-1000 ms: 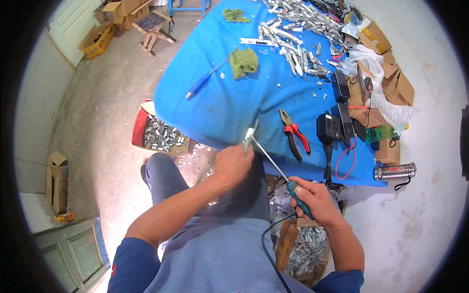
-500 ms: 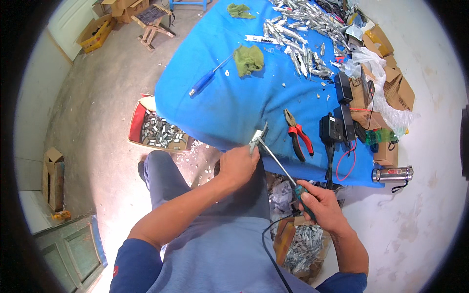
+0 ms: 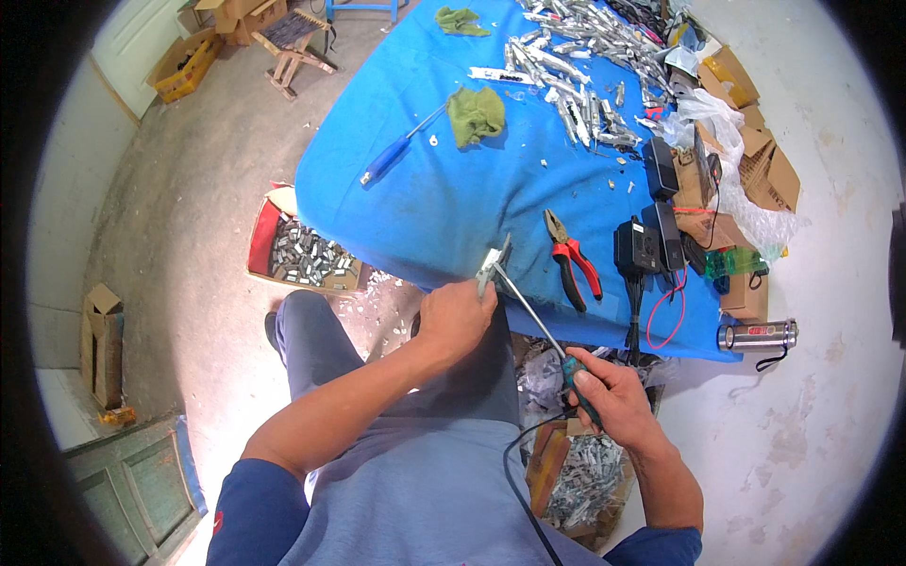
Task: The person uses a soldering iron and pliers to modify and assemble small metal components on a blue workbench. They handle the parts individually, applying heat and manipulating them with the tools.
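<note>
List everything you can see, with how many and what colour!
Table: one, blue-covered, centre
Metal piece: one, silvery, table's near edge
Screwdriver: one, green-handled, tip at metal piece
Second screwdriver: one, blue-handled, table's left
Pliers: one, red and black, on table
Cloths: two, green, on table
Metal strips: many, silvery, table's far end
Boxy devices: several, black, table's right
Flask: one, silvery, table's right corner
Carton: one, red-sided, floor left
Folding stool: one, brown, upper left
Crate: one, yellow, upper left
Left hand: one, bare, on metal piece
Right hand: one, bare, on screwdriver
</note>
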The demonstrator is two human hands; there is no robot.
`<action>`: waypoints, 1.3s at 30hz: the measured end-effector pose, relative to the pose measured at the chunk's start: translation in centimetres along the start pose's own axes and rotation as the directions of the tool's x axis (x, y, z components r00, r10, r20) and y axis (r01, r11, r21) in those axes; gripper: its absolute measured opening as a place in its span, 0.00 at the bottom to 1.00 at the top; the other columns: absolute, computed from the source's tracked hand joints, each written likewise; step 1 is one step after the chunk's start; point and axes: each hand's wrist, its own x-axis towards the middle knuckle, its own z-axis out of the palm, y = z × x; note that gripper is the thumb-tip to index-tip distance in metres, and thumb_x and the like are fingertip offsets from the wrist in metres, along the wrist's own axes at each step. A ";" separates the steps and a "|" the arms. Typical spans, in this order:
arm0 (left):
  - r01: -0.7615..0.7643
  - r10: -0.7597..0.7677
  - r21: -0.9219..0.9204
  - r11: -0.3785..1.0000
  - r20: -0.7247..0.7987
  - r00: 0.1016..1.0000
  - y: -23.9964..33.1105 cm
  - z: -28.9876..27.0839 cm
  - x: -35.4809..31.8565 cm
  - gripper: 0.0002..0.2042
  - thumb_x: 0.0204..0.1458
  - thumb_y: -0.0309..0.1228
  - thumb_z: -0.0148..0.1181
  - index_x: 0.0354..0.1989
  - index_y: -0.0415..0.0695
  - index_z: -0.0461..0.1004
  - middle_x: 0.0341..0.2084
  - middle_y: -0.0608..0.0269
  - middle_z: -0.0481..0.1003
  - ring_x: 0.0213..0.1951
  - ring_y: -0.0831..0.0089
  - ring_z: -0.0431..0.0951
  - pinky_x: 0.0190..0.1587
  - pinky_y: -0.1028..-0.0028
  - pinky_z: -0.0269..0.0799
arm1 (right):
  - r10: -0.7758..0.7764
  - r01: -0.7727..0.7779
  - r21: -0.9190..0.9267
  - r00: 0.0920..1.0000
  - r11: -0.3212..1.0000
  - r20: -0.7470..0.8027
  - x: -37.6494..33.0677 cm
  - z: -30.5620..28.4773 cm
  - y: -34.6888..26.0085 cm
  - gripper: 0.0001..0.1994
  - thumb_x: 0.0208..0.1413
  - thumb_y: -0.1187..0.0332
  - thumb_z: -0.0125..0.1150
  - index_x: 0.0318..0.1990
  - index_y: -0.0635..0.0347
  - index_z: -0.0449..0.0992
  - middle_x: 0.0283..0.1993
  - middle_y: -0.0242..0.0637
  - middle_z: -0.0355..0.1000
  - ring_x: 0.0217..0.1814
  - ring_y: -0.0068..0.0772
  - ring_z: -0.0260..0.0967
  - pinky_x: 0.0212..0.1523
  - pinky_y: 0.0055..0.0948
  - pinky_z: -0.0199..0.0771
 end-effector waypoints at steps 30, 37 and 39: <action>0.010 -0.010 -0.006 1.000 -0.006 1.000 0.1 0.2 0.0 0.23 0.61 0.43 0.47 0.24 0.36 0.76 0.21 0.39 0.76 0.28 0.39 0.77 0.36 0.46 0.71 | 0.037 -0.037 0.015 0.999 0.999 0.016 0.3 0.0 -0.7 0.20 0.65 0.65 0.53 0.61 0.63 0.70 0.29 0.29 0.72 0.23 0.14 0.66 0.25 0.17 0.65; 0.008 -0.009 -0.021 1.000 -0.030 1.000 0.7 0.2 0.0 0.24 0.62 0.42 0.46 0.23 0.35 0.76 0.21 0.37 0.75 0.28 0.38 0.77 0.36 0.47 0.71 | 0.021 -0.021 0.024 1.000 0.999 0.004 0.4 0.3 -0.8 0.20 0.65 0.64 0.53 0.62 0.63 0.70 0.28 0.28 0.71 0.22 0.14 0.64 0.22 0.17 0.63; 0.013 -0.014 -0.012 1.000 -0.029 0.999 0.8 0.2 0.0 0.24 0.62 0.42 0.46 0.23 0.34 0.76 0.21 0.37 0.75 0.28 0.38 0.77 0.36 0.47 0.72 | 0.016 -0.016 -0.041 1.000 0.999 -0.011 0.4 0.5 -1.5 0.21 0.66 0.62 0.54 0.62 0.60 0.69 0.28 0.28 0.70 0.20 0.13 0.63 0.18 0.16 0.60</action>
